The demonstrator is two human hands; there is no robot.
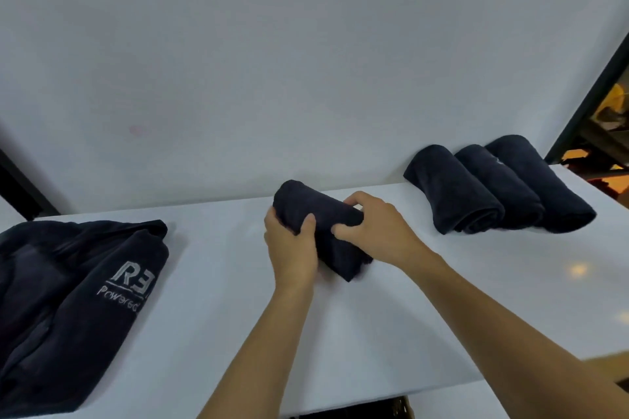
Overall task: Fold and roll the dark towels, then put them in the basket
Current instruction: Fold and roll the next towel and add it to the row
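Observation:
A dark towel [311, 206], mostly rolled, lies on the white table [374, 309] at its middle. My left hand [289, 245] grips the roll's left end, thumb curled over the top. My right hand [377, 231] grips the right end, fingers curled over the roll. A short unrolled tail of the towel lies flat between my wrists. Three rolled dark towels [493, 187] lie side by side at the back right. An unfolded heap of dark towels [68, 286] with pale lettering lies at the left. No basket is in view.
A white wall [306, 44] rises right behind the table. A dark metal frame [589, 92] stands at the far right, with orange-lit objects behind it. The table's front edge runs below my forearms.

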